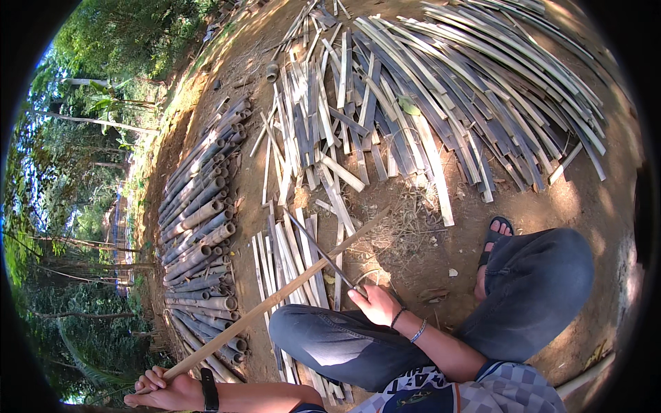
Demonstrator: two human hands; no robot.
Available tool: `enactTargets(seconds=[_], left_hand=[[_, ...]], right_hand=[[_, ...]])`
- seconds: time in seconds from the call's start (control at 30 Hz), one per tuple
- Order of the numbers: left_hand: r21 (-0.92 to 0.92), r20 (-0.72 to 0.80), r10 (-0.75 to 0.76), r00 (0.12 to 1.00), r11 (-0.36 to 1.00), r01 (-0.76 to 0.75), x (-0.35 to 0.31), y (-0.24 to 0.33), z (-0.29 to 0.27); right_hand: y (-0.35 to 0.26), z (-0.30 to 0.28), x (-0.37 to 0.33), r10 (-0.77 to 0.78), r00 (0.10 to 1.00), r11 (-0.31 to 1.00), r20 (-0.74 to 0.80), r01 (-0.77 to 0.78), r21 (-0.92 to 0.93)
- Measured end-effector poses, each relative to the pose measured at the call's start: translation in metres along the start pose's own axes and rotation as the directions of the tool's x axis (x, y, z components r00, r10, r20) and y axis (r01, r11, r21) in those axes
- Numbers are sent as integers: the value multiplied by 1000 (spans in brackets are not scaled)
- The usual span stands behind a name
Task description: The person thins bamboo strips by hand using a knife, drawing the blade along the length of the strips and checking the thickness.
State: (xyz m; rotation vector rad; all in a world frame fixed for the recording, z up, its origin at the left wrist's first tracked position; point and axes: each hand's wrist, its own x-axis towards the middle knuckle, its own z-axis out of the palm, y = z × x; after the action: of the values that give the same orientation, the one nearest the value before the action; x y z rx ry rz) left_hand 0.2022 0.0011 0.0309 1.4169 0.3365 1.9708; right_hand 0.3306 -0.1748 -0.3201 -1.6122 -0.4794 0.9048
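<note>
A long pale bamboo strip [275, 298] runs slantwise from the lower left to the middle of the head view. My left hand [164, 392] is closed round its near end, out past my left knee. In front of my lap, my right hand [376, 305] grips the handle of a long knife [313, 241] with a narrow dark blade. The blade points up and to the left and crosses the strip; whether the two touch, I cannot tell. Just beyond my left knee lie several split bamboo slats [297, 251], some reaching under my leg.
A big heap of split bamboo slats [441, 96] spreads across the ground ahead. On the left, uncut dark bamboo poles [206, 213] lie stacked with their hollow ends toward me. Thin shavings [406, 227] litter the dirt before me. My sandalled foot [494, 237] rests at the right.
</note>
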Motion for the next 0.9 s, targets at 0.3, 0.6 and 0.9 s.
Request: enactTargets(seconds=[0.3, 0.6, 0.9], left_hand=[[37, -50, 19, 999, 999, -17, 7, -10, -11], [-34, 31, -63, 998, 997, 64, 26, -28, -26], [15, 9, -81, 997, 997, 81, 38, -39, -31]], right_hand=[[89, -14, 43, 323, 911, 940, -257, -277, 198], [106, -15, 60, 231, 913, 972, -337, -232, 39], [86, -12, 56, 131, 967, 991, -217, -132, 9]])
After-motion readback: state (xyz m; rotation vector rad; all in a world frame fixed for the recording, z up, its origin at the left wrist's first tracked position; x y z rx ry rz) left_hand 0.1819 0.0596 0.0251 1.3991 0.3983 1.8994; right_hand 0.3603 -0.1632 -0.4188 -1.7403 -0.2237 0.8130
